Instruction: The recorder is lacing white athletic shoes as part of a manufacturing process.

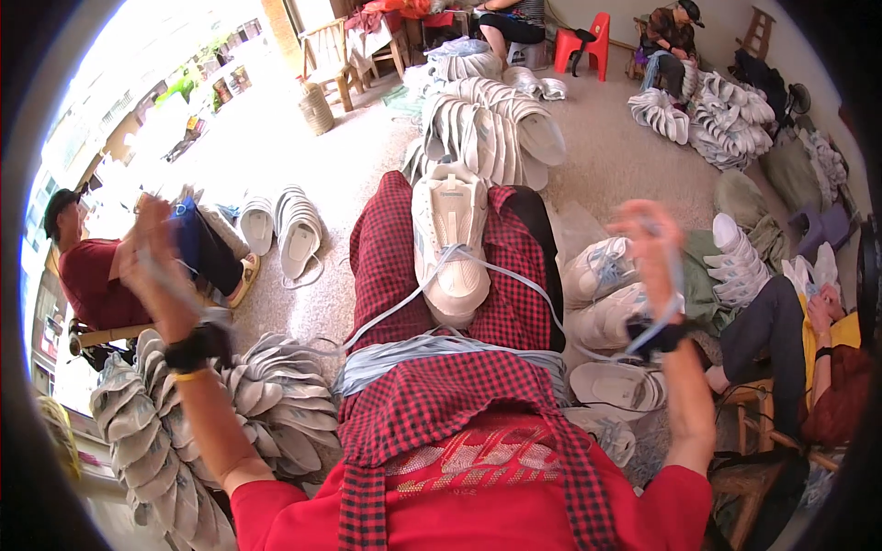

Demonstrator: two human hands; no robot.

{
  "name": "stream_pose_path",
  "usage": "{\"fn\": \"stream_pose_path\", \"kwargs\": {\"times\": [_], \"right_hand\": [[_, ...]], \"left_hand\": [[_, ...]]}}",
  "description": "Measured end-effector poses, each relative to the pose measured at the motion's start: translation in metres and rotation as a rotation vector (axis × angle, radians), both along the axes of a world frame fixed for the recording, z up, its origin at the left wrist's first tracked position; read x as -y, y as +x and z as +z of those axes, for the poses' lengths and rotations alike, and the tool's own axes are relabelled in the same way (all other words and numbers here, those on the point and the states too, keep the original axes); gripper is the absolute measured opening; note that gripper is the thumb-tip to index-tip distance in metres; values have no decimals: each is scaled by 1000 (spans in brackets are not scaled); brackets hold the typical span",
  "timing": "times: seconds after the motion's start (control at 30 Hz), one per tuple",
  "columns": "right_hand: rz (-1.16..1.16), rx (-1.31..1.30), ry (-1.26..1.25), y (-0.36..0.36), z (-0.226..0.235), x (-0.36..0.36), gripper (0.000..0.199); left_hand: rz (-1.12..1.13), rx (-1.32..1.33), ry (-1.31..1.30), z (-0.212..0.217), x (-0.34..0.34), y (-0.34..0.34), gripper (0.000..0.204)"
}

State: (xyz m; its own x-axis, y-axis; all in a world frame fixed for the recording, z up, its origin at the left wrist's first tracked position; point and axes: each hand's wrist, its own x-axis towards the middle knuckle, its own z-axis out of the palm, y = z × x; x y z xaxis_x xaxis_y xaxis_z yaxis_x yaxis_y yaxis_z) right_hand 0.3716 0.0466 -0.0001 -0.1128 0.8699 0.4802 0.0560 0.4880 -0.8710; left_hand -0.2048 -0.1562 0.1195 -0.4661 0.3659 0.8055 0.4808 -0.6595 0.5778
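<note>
A white sneaker (450,241) rests between my knees, its toe toward me. A pale blue shoelace (395,310) crosses over its front, with one end running out to each side. My left hand (158,253), raised wide to the left and blurred, is closed on one end. Up on the right, my right hand (650,250) is closed on the other end, which hangs in a loop beside the wrist. Both hands are well apart from the shoe. A bundle of light blue laces (450,354) lies across my lap on the red-and-black checked apron (423,404).
Stacked white shoe uppers (266,395) stand at my left, with more piles (487,129) ahead. White shoes (602,271) lie by my right knee. Seated people are at left (101,275), right (831,367) and far back. A red chair (585,46) stands at the back.
</note>
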Motion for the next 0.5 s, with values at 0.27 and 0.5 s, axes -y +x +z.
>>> {"fn": "stream_pose_path", "kwargs": {"times": [0.27,0.5], "right_hand": [[295,264,-3,-145,-25,-5,10],[252,210,69,-150,-40,-9,9]], "left_hand": [[-474,132,-646,-129,-113,181,24],[-393,32,-797,-146,-119,203,21]]}}
